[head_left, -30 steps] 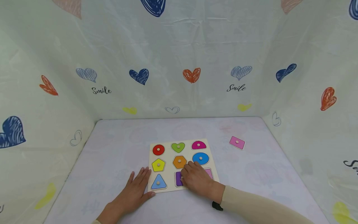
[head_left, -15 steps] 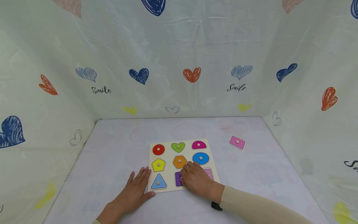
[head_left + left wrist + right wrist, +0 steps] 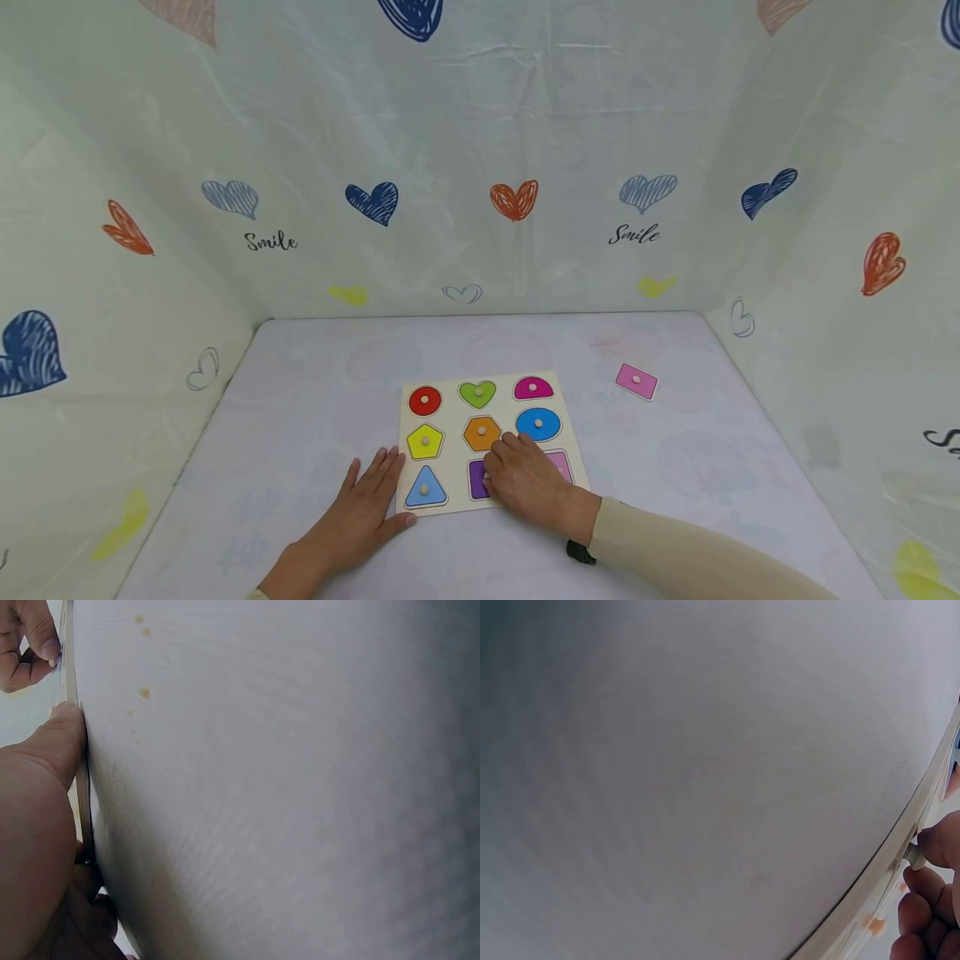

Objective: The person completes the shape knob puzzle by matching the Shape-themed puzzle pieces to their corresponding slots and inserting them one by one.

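Observation:
A cream wooden shape-puzzle board point(image 3: 453, 417) lies on the table, with knobbed pieces in rows. My right hand point(image 3: 528, 483) pinches the small knob point(image 3: 913, 857) of the purple square puzzle piece point(image 3: 477, 480) between thumb and finger. That piece sits at the bottom middle of the board, partly covered by the hand. Fingers straight, my left hand point(image 3: 363, 508) lies against the board's left edge, thumb at the lower left corner. Around them are a blue triangle point(image 3: 425, 492), an orange hexagon point(image 3: 474, 443) and a blue oval point(image 3: 528, 419). A pink patch point(image 3: 559, 463) shows behind the right hand.
A loose pink rectangle piece point(image 3: 637, 382) with a knob lies on the white table point(image 3: 322, 375), right of the board. Under the right sleeve shows a dark strap end point(image 3: 581, 553). A sheet point(image 3: 450, 117) printed with hearts walls the table at the back and sides.

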{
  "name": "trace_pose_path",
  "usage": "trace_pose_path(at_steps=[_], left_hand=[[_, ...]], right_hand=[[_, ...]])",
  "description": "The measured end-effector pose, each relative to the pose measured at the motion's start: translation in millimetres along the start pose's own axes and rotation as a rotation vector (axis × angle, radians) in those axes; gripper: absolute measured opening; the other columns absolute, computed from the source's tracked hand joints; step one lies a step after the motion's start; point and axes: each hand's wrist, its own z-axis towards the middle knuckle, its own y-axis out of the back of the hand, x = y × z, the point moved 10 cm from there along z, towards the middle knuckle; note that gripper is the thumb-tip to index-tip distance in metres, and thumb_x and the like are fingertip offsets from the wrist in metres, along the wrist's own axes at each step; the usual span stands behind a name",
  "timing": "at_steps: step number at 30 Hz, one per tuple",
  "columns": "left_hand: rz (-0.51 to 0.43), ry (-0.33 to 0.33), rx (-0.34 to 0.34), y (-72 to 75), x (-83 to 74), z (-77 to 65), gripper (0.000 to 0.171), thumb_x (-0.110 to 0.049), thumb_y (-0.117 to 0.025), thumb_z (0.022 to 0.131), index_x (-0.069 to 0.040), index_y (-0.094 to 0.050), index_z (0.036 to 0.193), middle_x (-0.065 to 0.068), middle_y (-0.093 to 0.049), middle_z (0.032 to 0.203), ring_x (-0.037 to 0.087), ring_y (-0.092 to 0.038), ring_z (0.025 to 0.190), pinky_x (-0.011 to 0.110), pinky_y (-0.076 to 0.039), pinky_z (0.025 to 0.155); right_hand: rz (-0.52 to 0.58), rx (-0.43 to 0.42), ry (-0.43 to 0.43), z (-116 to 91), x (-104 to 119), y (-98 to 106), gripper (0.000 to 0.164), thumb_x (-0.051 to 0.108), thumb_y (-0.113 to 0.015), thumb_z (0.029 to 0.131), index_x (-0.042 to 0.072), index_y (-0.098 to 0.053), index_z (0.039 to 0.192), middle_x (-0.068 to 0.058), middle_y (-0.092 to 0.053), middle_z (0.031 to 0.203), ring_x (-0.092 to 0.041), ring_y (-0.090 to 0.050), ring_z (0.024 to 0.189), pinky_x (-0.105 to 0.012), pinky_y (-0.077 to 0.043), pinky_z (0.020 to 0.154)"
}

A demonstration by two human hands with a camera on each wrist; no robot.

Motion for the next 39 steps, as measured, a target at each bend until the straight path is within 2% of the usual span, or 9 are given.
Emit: trace_pose_path(at_steps=[12, 16, 20, 23, 26, 35, 39], left_hand=[[0.008, 0.011, 0.007, -1.3, 1.4, 0.4, 0.098, -0.059, -0.068, 0.096, -0.009, -0.025, 0.168, 0.009, -0.025, 0.176, 0.034, -0.016, 0.164, 0.065, -0.005, 0.130], [0.005, 0.009, 0.007, -1.3, 1.5, -0.1, 0.098, -0.059, -0.068, 0.096, -0.009, -0.026, 0.168, 0.009, -0.026, 0.175, 0.034, -0.016, 0.164, 0.065, -0.005, 0.130], [0.007, 0.013, 0.009, -1.7, 2.0, 0.4, 0.098, -0.060, -0.068, 0.096, -0.009, -0.025, 0.168, 0.009, -0.025, 0.176, 0.034, -0.016, 0.164, 0.064, -0.005, 0.130], [0.006, 0.011, 0.009, -1.5, 2.1, 0.5, 0.098, -0.060, -0.068, 0.095, -0.009, -0.026, 0.168, 0.009, -0.025, 0.176, 0.034, -0.016, 0.164, 0.065, -0.005, 0.130], [0.006, 0.008, 0.009, -1.4, 1.8, 0.6, 0.098, -0.060, -0.067, 0.096, -0.009, -0.026, 0.168, 0.009, -0.026, 0.175, 0.034, -0.016, 0.164, 0.065, -0.005, 0.130], [0.019, 0.003, 0.004, -1.0, 0.4, 0.6, 0.097, -0.061, -0.067, 0.096, -0.008, -0.027, 0.167, 0.010, -0.027, 0.175, 0.034, -0.018, 0.164, 0.065, -0.007, 0.130], [0.021, 0.005, 0.002, -1.1, -0.2, 0.6, 0.096, -0.060, -0.067, 0.096, -0.007, -0.028, 0.167, 0.011, -0.028, 0.175, 0.034, -0.019, 0.163, 0.065, -0.008, 0.130]], right_hand=[[0.008, -0.012, -0.003, -0.9, -0.8, 1.9, 0.028, 0.041, -0.071, 0.100, 0.013, -0.072, 0.099, 0.003, -0.062, 0.086, -0.015, -0.051, 0.083, -0.026, -0.039, 0.072], [0.035, -0.035, -0.009, -0.1, -4.2, 5.9, 0.027, 0.041, -0.071, 0.100, 0.013, -0.071, 0.098, 0.002, -0.063, 0.087, -0.015, -0.051, 0.084, -0.027, -0.043, 0.073], [0.056, -0.006, -0.034, 1.1, -13.1, 7.2, 0.030, 0.043, -0.070, 0.101, 0.012, -0.071, 0.099, 0.001, -0.063, 0.089, -0.016, -0.052, 0.087, -0.029, -0.050, 0.078], [0.080, 0.013, -0.069, 1.9, -24.8, 8.9, 0.030, 0.042, -0.070, 0.101, 0.012, -0.072, 0.102, 0.001, -0.063, 0.091, -0.016, -0.052, 0.088, -0.030, -0.051, 0.080], [0.089, -0.003, -0.102, 3.0, -38.9, 14.9, 0.025, 0.037, -0.072, 0.100, 0.012, -0.073, 0.102, 0.001, -0.064, 0.091, -0.016, -0.052, 0.088, -0.030, -0.047, 0.078], [0.091, -0.157, -0.191, 0.4, -90.4, 39.4, 0.022, 0.026, -0.082, 0.093, 0.008, -0.069, 0.094, -0.002, -0.061, 0.085, -0.020, -0.051, 0.082, -0.030, -0.041, 0.070], [0.065, -0.164, -0.244, -3.9, -115.8, 42.6, 0.027, 0.027, -0.085, 0.090, 0.005, -0.070, 0.096, -0.005, -0.063, 0.084, -0.021, -0.052, 0.080, -0.031, -0.041, 0.068]])
